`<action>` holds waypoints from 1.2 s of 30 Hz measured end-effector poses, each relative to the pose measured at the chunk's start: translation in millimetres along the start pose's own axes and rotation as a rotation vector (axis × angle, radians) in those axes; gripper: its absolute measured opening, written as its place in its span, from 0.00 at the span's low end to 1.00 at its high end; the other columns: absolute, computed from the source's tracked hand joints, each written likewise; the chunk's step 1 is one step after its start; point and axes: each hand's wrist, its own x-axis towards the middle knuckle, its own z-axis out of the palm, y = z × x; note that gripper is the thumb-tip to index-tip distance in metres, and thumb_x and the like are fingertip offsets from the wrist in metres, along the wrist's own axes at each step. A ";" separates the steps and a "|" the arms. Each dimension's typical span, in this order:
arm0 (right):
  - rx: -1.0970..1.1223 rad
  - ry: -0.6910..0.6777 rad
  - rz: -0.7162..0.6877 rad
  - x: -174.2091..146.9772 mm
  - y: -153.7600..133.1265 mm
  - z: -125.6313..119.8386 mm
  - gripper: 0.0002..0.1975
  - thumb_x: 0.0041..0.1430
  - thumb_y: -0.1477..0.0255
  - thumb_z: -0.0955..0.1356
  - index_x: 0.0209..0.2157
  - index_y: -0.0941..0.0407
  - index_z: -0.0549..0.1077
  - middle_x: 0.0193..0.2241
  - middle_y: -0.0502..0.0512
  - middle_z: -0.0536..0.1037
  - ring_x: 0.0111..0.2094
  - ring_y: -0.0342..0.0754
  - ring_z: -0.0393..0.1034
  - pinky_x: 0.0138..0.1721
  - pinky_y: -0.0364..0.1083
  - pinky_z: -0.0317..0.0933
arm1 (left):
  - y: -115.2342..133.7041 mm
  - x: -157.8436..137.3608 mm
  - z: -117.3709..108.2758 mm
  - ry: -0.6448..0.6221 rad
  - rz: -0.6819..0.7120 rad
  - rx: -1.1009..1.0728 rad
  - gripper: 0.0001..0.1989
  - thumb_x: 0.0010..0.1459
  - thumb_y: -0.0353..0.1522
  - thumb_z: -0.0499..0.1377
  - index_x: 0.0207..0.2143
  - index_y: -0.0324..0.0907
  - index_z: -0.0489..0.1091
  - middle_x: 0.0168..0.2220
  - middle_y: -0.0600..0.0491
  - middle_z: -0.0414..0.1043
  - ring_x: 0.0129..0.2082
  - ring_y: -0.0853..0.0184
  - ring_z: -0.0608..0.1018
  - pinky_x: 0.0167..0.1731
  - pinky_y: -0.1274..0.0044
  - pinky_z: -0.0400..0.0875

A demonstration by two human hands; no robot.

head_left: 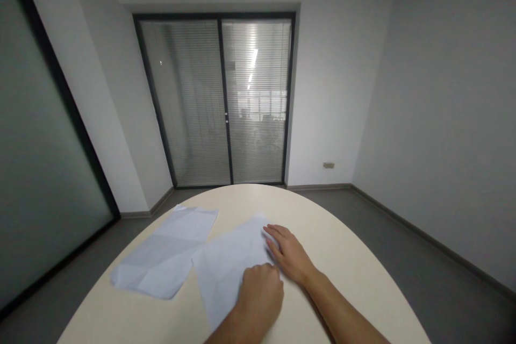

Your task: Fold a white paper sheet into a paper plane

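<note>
Two white creased sheets of paper lie on a round cream table (342, 258). My right hand (288, 252) lies flat, fingers together, on the right edge of the nearer sheet (229, 263). My left hand (260, 293) rests on the same sheet closer to me, fingers curled down against the paper. The second sheet (167, 255), with fold lines across it, lies apart to the left, touched by neither hand.
The table's curved far edge (250, 187) faces a glass door with blinds (220, 102). Grey floor (387, 236) surrounds the table. A dark-framed glass partition (36, 183) stands at the left, a plain wall at the right.
</note>
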 end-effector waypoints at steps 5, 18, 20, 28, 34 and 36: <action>-0.140 -0.159 0.108 -1.3 2.7 1.2 0.26 0.63 0.64 0.62 0.60 0.58 0.70 0.62 0.60 0.68 0.63 0.56 0.58 0.65 0.52 0.47 | -28.6 6.5 4.5 0.162 -0.080 -0.007 0.22 0.64 0.34 0.49 0.58 0.39 0.69 0.61 0.41 0.67 0.62 0.50 0.67 0.58 0.62 0.65; -0.051 -0.207 0.061 0.5 -41.9 22.8 0.28 0.72 0.60 0.51 0.67 0.53 0.59 0.68 0.55 0.57 0.69 0.54 0.48 0.68 0.55 0.42 | -73.8 27.7 55.2 0.166 -0.050 -0.061 0.28 0.67 0.35 0.40 0.68 0.45 0.55 0.71 0.54 0.47 0.71 0.56 0.47 0.68 0.59 0.43; -0.067 -0.285 0.102 1.6 -31.8 24.0 0.31 0.72 0.57 0.49 0.68 0.54 0.56 0.69 0.56 0.53 0.70 0.55 0.43 0.68 0.56 0.39 | -74.5 27.5 54.7 0.173 -0.052 -0.080 0.28 0.67 0.35 0.40 0.69 0.45 0.55 0.71 0.55 0.47 0.71 0.56 0.47 0.68 0.59 0.43; -0.269 -0.207 0.407 3.7 34.7 5.2 0.36 0.69 0.53 0.53 0.69 0.59 0.52 0.70 0.59 0.48 0.71 0.60 0.38 0.68 0.60 0.35 | -74.7 23.5 45.7 0.207 -0.115 -0.064 0.29 0.64 0.41 0.48 0.67 0.47 0.59 0.70 0.53 0.51 0.70 0.53 0.52 0.67 0.59 0.48; -0.280 -0.098 0.299 -0.9 11.4 5.9 0.32 0.69 0.57 0.55 0.67 0.60 0.60 0.69 0.61 0.53 0.71 0.59 0.39 0.68 0.59 0.33 | -82.0 25.4 47.9 0.219 -0.134 -0.039 0.30 0.64 0.45 0.48 0.67 0.50 0.58 0.70 0.54 0.50 0.71 0.53 0.50 0.68 0.56 0.42; -0.169 -0.150 0.206 -3.5 -7.8 10.4 0.32 0.70 0.55 0.53 0.68 0.57 0.58 0.70 0.59 0.51 0.71 0.56 0.40 0.68 0.57 0.37 | -83.6 27.3 49.6 0.212 -0.160 -0.030 0.30 0.66 0.45 0.47 0.67 0.50 0.57 0.71 0.53 0.48 0.71 0.52 0.49 0.68 0.55 0.42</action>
